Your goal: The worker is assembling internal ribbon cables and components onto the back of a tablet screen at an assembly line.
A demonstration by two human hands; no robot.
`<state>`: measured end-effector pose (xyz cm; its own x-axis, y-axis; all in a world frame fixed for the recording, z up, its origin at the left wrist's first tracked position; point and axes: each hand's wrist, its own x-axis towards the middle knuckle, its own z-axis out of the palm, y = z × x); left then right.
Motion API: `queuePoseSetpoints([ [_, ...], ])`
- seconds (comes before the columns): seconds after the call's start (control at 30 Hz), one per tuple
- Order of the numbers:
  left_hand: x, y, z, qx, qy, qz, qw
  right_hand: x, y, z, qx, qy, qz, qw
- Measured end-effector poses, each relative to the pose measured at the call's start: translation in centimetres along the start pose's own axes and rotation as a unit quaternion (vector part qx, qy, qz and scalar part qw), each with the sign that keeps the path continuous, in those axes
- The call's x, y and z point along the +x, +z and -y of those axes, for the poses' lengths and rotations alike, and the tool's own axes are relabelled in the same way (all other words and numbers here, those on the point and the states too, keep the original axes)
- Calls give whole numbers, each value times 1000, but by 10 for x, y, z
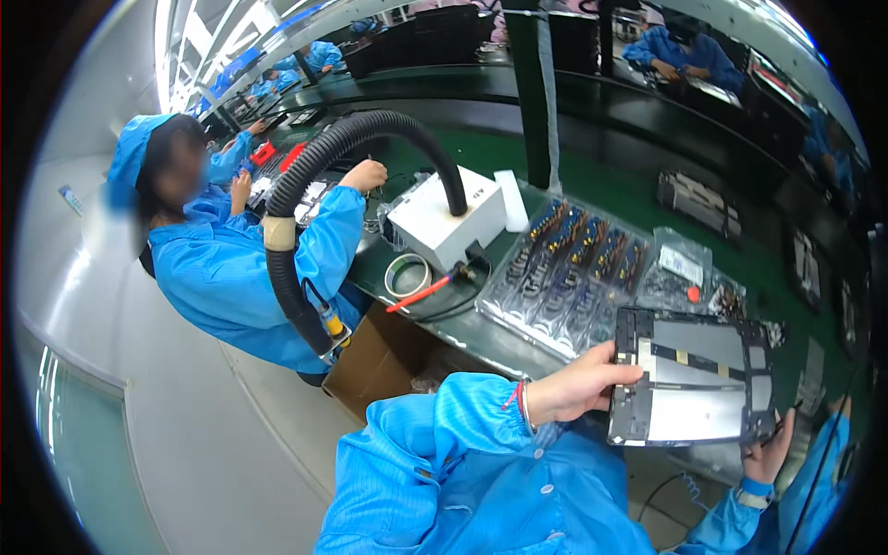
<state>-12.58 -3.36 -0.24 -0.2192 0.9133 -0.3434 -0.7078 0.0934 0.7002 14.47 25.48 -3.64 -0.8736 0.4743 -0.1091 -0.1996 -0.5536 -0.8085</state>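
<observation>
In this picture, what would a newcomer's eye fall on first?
Probably the thick black ribbed hose, arching at upper centre into a white box on the green bench. Next, the opened flat device at lower right, gripped by the left hand, with the right hand at its lower right corner.

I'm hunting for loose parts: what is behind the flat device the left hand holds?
Beyond the flat device, a clear tray of small parts in rows and a clear bag show on the green table. Anything directly behind its body is covered and cannot be seen.
</observation>
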Motion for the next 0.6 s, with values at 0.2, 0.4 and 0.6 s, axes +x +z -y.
queuePoseSetpoints([
  [0.2, 5, -16, 37, 125, 9, 20, 992, -58, -4, -51, -159, -68, -262, 950],
  [0.4, -13, -16, 75, 697, 367, -79, 611, -56, 11, -71, -203, -72, -221, 951],
  [0.6, 5, -28, 95, 802, 367, -40, 471, -35, 16, -78, -204, -10, -184, 961],
])
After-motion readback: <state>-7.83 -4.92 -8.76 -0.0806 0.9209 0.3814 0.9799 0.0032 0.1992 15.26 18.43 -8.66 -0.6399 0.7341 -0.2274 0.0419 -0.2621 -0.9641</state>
